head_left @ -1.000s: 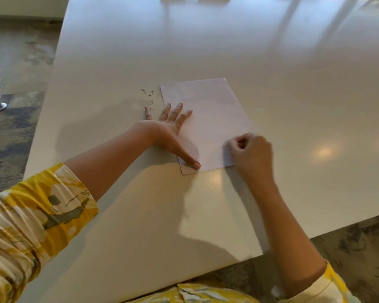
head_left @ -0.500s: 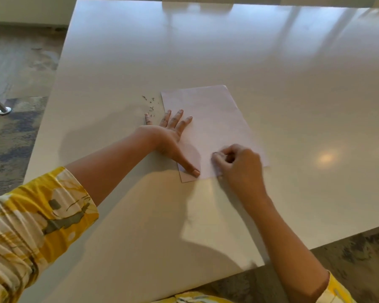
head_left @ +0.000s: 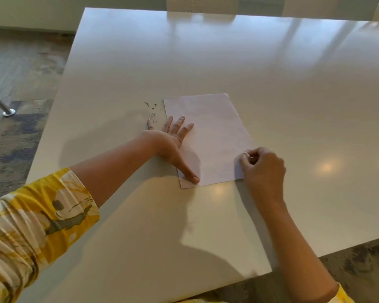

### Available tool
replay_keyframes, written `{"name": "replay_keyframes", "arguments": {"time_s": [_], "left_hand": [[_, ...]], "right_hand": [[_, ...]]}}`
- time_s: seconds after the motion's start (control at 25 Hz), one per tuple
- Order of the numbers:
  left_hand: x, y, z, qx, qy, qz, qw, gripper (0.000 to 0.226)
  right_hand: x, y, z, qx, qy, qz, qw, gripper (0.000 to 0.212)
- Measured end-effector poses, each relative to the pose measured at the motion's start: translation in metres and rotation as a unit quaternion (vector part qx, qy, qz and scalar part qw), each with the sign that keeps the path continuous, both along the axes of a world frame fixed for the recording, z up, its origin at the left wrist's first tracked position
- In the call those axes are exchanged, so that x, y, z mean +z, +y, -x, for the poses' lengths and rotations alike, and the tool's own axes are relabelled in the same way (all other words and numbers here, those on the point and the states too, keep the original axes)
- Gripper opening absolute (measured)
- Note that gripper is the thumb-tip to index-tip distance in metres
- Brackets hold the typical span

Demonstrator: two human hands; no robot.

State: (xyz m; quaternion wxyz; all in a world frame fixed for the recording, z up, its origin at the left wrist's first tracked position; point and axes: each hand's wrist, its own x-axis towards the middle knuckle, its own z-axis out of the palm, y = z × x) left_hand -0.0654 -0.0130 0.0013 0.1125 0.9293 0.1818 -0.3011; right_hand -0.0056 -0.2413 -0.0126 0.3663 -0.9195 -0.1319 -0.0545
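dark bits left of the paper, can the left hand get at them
Probably yes: the left hand lies flat on the paper, fingertips beside the dark bits, only bare table between.

Soft, even daylight here, bright enough, nothing harsh. The glossy table (head_left: 271,84) throws pale streaky reflections far beyond the fingertips. Two warm round glare spots sit on it, one out to the right of the right hand (head_left: 263,169), one just nearside of the thumb tip of the left hand (head_left: 173,145). The paper (head_left: 212,136) reads pale lilac, a little washed out. A soft-edged shadow pools left of the left fingers, and a darker wedge lies back by the forearms. The right knuckles look slightly smeared, the yellow sleeve (head_left: 31,226) is soft, and the table edges bow with the wide lens
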Motion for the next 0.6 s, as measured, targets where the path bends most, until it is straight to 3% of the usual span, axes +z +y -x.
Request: {"name": "replay_keyframes", "arguments": {"time_s": [0.12, 0.16, 0.36, 0.4, 0.52, 0.6], "left_hand": [[-0.004, 0.001, -0.001, -0.003, -0.009, -0.012, 1.000, 0.165], [-0.004, 0.002, -0.001, -0.004, -0.013, -0.014, 1.000, 0.163], [-0.004, 0.003, 0.003, -0.006, -0.009, -0.003, 1.000, 0.170], [-0.003, 0.004, 0.002, -0.006, -0.010, -0.002, 1.000, 0.169], [-0.004, 0.003, 0.002, -0.007, -0.014, -0.003, 1.000, 0.166], [-0.004, 0.004, 0.002, -0.010, -0.011, 0.002, 1.000, 0.168]], "right_hand": [[-0.010, 0.042, 0.055, 0.170, 0.036, -0.005, 0.985, 0.010], [-0.012, 0.043, 0.058, 0.179, 0.039, -0.012, 0.983, 0.010], [0.004, -0.008, -0.008, -0.043, 0.020, 0.013, 0.999, 0.014], [0.004, 0.001, 0.000, -0.032, 0.015, 0.016, 0.999, 0.014], [-0.007, 0.050, 0.057, 0.147, 0.037, -0.001, 0.988, 0.010], [-0.005, 0.044, 0.046, 0.132, 0.032, -0.002, 0.991, 0.010]]}}
